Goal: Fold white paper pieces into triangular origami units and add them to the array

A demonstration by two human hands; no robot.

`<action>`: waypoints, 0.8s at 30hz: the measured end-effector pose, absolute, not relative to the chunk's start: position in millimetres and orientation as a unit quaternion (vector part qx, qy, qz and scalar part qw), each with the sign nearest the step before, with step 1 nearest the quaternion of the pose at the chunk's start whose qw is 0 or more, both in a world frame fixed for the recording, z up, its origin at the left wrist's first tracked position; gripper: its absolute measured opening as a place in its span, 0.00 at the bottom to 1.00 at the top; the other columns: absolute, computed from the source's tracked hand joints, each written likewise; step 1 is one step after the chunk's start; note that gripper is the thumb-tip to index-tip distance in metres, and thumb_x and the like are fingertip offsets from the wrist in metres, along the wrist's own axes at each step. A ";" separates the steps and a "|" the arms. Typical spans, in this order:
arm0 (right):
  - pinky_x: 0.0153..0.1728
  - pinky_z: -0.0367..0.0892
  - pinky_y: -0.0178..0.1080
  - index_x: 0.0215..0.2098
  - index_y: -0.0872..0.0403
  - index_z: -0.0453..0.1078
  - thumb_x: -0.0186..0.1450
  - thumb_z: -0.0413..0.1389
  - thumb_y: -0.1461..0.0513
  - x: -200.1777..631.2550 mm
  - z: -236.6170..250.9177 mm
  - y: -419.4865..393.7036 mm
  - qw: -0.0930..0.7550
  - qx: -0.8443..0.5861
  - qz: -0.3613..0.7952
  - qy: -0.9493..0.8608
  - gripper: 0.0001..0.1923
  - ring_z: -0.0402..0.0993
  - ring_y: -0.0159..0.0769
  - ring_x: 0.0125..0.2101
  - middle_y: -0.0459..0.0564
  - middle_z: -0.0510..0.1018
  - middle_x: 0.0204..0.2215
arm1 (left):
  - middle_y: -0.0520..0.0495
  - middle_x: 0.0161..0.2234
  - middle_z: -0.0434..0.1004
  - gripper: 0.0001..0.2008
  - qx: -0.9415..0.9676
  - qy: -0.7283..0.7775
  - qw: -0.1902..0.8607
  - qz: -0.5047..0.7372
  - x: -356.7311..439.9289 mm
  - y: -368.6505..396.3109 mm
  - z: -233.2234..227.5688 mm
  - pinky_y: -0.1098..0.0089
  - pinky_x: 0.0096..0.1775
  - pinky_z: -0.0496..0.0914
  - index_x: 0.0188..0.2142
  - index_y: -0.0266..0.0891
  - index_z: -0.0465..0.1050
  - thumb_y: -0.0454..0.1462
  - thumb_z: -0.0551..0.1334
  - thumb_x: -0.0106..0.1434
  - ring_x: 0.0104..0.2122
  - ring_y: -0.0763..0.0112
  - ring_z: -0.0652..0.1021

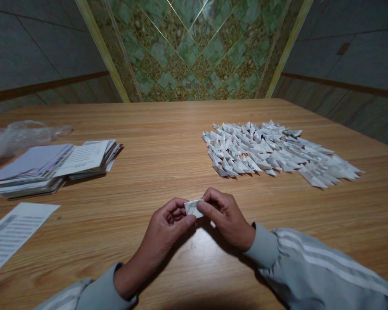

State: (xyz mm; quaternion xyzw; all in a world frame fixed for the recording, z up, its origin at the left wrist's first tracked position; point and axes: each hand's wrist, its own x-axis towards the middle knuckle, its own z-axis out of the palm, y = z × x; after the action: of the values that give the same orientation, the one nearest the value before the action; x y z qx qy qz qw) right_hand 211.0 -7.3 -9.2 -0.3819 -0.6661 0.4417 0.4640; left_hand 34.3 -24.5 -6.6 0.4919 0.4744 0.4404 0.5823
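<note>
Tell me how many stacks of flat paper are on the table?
2: one stack at the far left, another stack just right of it, overlapping. A single sheet lies nearer; more may be out of view.

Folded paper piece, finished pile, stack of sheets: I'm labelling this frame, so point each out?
folded paper piece [193, 207], head view, its white middle between both hands.
finished pile [271, 150], head view, pile's centre.
stack of sheets [80, 158], head view, top sheet.

1. I can make out lines of print on the loose sheet [14, 230], too small to read.
2. The paper stacks [54, 165] also carry print, likewise illegible to me.
</note>
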 end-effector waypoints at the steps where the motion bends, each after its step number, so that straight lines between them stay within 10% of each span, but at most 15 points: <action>1: 0.26 0.55 0.33 0.26 0.54 0.65 0.68 0.56 0.57 211.4 -8.5 -7.2 0.460 -0.382 0.445 -0.666 0.13 0.60 0.28 0.23 0.41 0.67 0.21 | 0.51 0.27 0.78 0.11 0.499 0.476 0.572 0.444 33.9 -24.2 -7.5 0.73 0.32 0.70 0.31 0.37 0.76 0.41 0.72 0.54 0.28 0.72 0.76; 24: 0.31 0.58 0.35 0.31 0.55 0.69 0.68 0.55 0.59 215.6 -7.3 -5.6 0.408 -0.376 0.387 -0.736 0.10 0.67 0.31 0.29 0.45 0.73 0.26 | 0.50 0.28 0.79 0.08 0.593 0.495 0.478 0.418 23.0 -21.0 -3.1 0.71 0.34 0.69 0.30 0.38 0.78 0.41 0.66 0.62 0.29 0.69 0.76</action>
State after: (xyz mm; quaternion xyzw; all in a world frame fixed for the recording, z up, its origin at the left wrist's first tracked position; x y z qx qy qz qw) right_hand 215.6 -5.6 -7.3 -0.3761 -0.7364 0.3866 0.4085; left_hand 23.0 -21.0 -3.1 0.5932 0.4949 0.4179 0.4782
